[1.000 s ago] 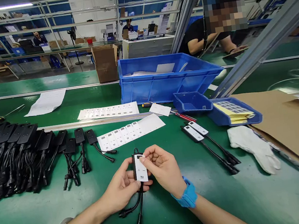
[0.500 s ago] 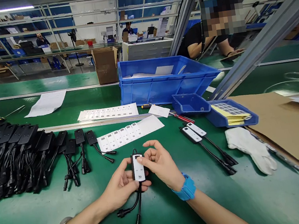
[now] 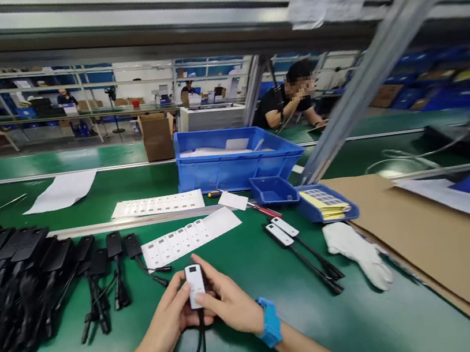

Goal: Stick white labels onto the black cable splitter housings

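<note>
Between my hands is a small black controller box with a white label on its face and two black cables hanging below. My left hand grips it from the left and underneath, thumb at its edge. From the other side my right hand holds it, thumb pressed on the lower label and fingers behind the box. A sticker sheet with several white labels lies just beyond. Two labelled controllers rest to the right, and many unlabelled black controllers are heaped at the left.
A big blue bin holds papers behind the sheets. Near it are a small blue tray, a tray of yellow-backed stickers and a white glove. Cardboard covers the right side. A slanted metal post rises there.
My right hand has come down from the label's top to grip the controller's right side, thumb on the lower label. The camera view has shifted and tilted upward.
</note>
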`<state>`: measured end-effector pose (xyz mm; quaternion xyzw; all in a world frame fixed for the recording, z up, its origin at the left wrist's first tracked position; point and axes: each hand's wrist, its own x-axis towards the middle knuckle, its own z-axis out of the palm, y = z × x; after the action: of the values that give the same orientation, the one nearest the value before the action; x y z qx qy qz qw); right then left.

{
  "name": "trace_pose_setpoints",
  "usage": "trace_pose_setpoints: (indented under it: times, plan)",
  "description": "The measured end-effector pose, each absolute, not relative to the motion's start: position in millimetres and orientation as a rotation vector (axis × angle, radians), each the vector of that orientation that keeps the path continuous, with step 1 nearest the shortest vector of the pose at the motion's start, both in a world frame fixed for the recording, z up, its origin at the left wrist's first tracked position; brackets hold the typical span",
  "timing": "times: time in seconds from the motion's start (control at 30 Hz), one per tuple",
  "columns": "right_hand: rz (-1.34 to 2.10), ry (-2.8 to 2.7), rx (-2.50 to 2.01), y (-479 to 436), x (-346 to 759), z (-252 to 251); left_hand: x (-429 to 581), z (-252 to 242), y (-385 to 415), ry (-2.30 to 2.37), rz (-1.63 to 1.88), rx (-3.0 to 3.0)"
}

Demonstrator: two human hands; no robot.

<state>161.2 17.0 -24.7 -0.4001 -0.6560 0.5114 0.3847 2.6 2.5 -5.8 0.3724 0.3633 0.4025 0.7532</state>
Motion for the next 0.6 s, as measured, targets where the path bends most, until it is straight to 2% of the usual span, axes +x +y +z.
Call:
trace_pose_setpoints:
  times: [0.2, 0.43, 0.6]
  plan:
    - [1.01, -1.759, -1.13, 20, 152, -22, 2, -20, 7, 1.023, 0.915, 0.896]
    - [0.729, -2.009, -1.193, 24, 159, -15, 5, -8, 11, 0.93, 0.917, 0.693]
    - [0.357, -2.044, -1.733, 47, 201, -2, 1, -2, 12, 0.939, 0.794, 0.83]
